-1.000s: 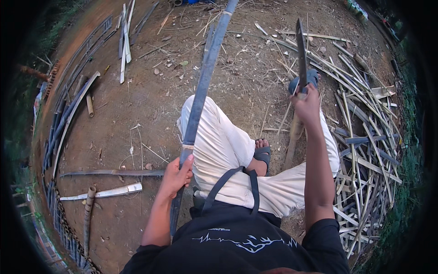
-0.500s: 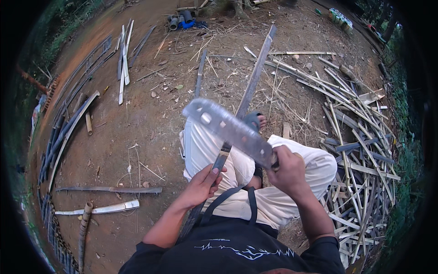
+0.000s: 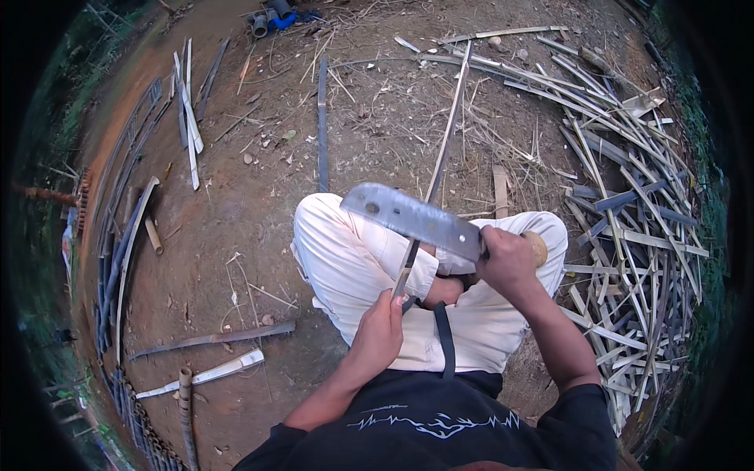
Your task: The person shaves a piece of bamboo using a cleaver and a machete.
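Observation:
My right hand (image 3: 509, 263) is closed round the wooden handle of a broad machete (image 3: 416, 224). Its wide grey blade has several holes and points left, lying across a long narrow bamboo strip (image 3: 446, 149); whether blade and strip touch I cannot tell. Below the blade, my left hand (image 3: 379, 330) grips the strip near its lower end. From there the strip slants away from me, up and slightly right, between my knees. My crossed legs in cream trousers (image 3: 345, 243) lie beneath both hands, and a dark strap (image 3: 444, 337) hangs over my lap.
Split bamboo strips (image 3: 628, 306) lie in a large tangled pile on the right. Dark bamboo poles (image 3: 114, 267) line the left, near two loose strips (image 3: 212, 369) and a short round bamboo piece (image 3: 187, 416). Ahead, one dark strip (image 3: 323, 125) rests on the dirt ground.
The machete has shifted slightly right and lower, its blade less blurred. My left hand has moved right, and the bamboo strip has turned to show a narrower side. The view has tilted downward.

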{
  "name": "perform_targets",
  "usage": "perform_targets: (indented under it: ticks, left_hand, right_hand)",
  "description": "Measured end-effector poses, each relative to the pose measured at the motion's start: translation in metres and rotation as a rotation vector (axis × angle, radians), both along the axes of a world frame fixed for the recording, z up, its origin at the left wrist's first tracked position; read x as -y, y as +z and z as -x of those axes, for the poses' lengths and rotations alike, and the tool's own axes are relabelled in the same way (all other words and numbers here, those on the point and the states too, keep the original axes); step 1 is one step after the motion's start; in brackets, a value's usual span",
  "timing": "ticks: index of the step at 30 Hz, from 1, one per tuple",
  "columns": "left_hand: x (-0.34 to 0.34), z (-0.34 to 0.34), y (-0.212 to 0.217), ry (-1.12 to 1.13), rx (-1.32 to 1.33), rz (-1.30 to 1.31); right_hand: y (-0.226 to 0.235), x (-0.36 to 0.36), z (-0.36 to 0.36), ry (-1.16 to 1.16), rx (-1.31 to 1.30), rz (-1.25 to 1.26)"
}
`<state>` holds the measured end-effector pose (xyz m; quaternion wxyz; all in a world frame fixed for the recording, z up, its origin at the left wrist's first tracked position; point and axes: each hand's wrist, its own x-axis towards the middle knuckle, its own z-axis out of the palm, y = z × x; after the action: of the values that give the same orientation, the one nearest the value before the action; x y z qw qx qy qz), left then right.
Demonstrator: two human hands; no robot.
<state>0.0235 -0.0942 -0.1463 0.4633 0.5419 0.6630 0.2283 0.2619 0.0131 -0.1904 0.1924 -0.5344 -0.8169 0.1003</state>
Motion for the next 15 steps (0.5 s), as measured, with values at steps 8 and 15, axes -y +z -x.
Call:
perform_targets:
  ticks: [8,15]
  left_hand:
    - [-0.002,0.004,-0.017,-0.05,-0.045,-0.023]
    - [0.005,0.0,-0.013,-0.025,-0.005,-0.008]
  right_hand:
    - [0.002,0.006,0.01,0.196,0.091,0.037]
    - [-0.007,-0.019,-0.011,0.07,0.047,0.094]
